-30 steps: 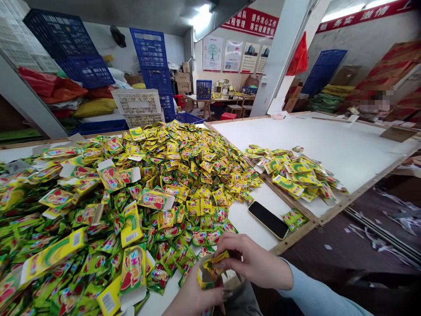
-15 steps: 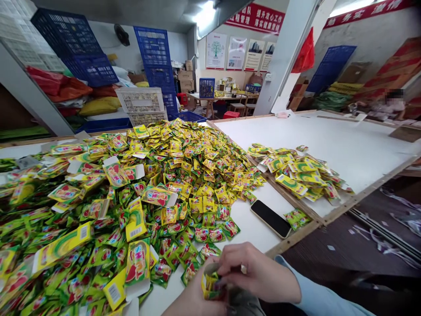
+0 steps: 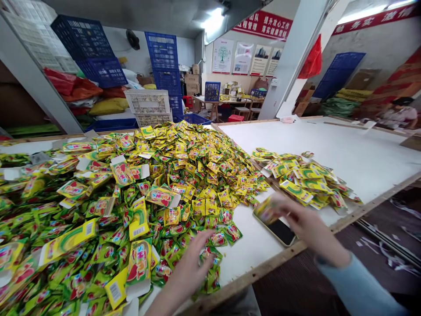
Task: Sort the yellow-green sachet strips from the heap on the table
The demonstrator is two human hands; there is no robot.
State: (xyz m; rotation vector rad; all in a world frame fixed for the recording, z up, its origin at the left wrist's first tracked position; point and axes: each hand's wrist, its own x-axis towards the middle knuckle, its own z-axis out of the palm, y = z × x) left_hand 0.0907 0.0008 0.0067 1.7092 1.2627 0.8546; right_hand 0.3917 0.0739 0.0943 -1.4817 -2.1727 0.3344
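Note:
My right hand [image 3: 304,224] grips a small yellow candy box [image 3: 265,210], blurred by motion, above a dark phone [image 3: 279,232]. At the front edge, my left hand [image 3: 190,267] hangs over green candy packets [image 3: 212,274], fingers apart and nothing visible between them; whether it touches them I cannot tell. A large heap of yellow and green candy packets [image 3: 197,153] covers the left of the white table. Open printed boxes lie on that heap, one of them a yellow-green box [image 3: 140,263] left of my left hand.
A second pile of yellow boxes [image 3: 305,175] lies beyond the phone, across a wooden strip. A wooden edge [image 3: 269,265] borders the white table [image 3: 245,237]. Behind stand white crates [image 3: 149,103] and stacked blue crates [image 3: 162,66]. A person [image 3: 399,112] sits far right.
My hands have parted. My right hand has carried the box up and right over the phone, while my left hand has let go and moved to the packets. The camera view has shifted slightly.

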